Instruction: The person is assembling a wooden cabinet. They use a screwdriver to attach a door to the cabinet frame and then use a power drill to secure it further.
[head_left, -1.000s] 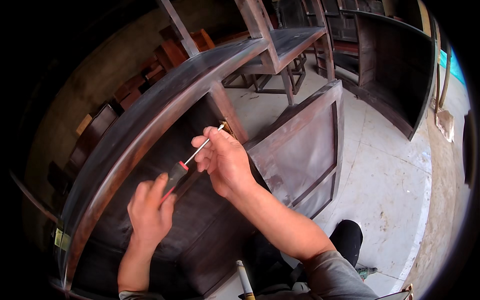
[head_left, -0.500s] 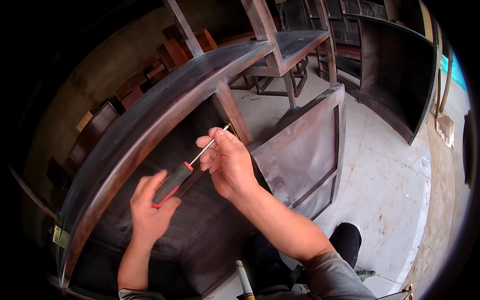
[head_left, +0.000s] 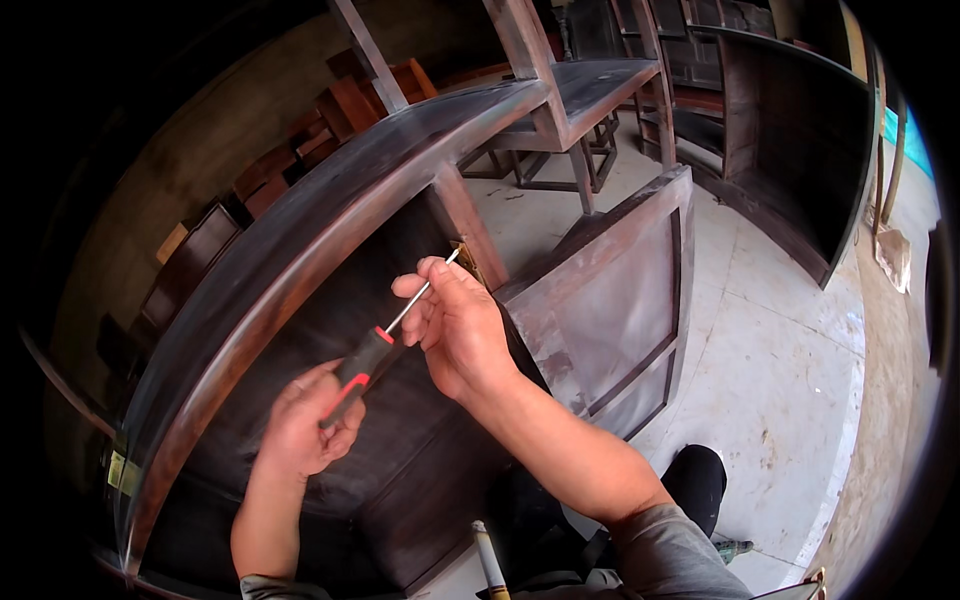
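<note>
Holding screwdriver (head_left: 383,338) | left grip (head_left: 308,420): curled round handle (head_left: 366,356) | right grip (head_left: 460,325): lightly pinching shaft (head_left: 410,306)

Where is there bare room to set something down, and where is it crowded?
Bare room shows on the pale grey floor between the brown wood-framed panel and the dark, open-fronted wooden cabinet beyond. It is crowded around the brass-coloured metal fitting, where the bare right hand and black-and-red-handled screwdriver bunch together.
</note>
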